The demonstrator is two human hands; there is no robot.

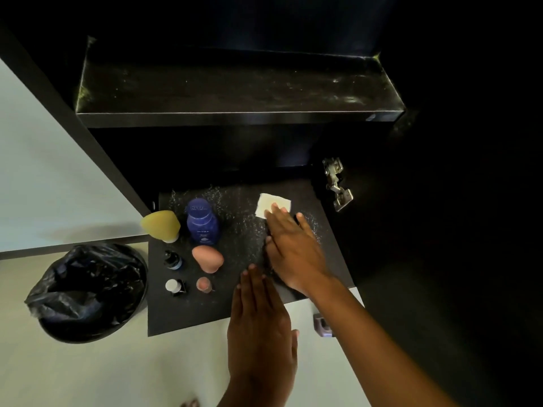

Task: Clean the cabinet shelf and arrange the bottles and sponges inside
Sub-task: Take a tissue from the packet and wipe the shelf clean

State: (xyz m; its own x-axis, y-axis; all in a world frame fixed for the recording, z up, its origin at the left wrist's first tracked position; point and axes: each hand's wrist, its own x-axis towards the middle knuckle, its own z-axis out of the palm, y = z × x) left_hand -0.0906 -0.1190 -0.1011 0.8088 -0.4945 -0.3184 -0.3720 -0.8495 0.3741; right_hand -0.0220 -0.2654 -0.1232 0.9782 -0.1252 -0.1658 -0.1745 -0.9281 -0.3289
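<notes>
Cabinet shelf (235,89), the black upper board, is sitting bare and streaked with pale dust, so it looks as though wiping there is still waiting. Below it, the cabinet's bottom panel (235,306) is carrying everything, speckled with white residue toward its back edge. A bin lined with a black bag (88,292) is standing on the floor just beside the panel's left edge, likely kept close for rubbish. The right hand (293,254) is lying flat, fingers straight and spread, its fingertips pressing a white cloth (271,202) near the back right corner, apparently to wipe that side. The left hand (260,327) is hovering flat over the front edge, fingers straight and together, holding nothing. The bottles and sponges are crowding the left side, seemingly parked clear of the wiping: a blue Nivea bottle (202,223), a yellow sponge (161,224) at the back left corner, a pink sponge (207,257), and three small bottles (173,259) (174,287) (204,284) nearer the front.
</notes>
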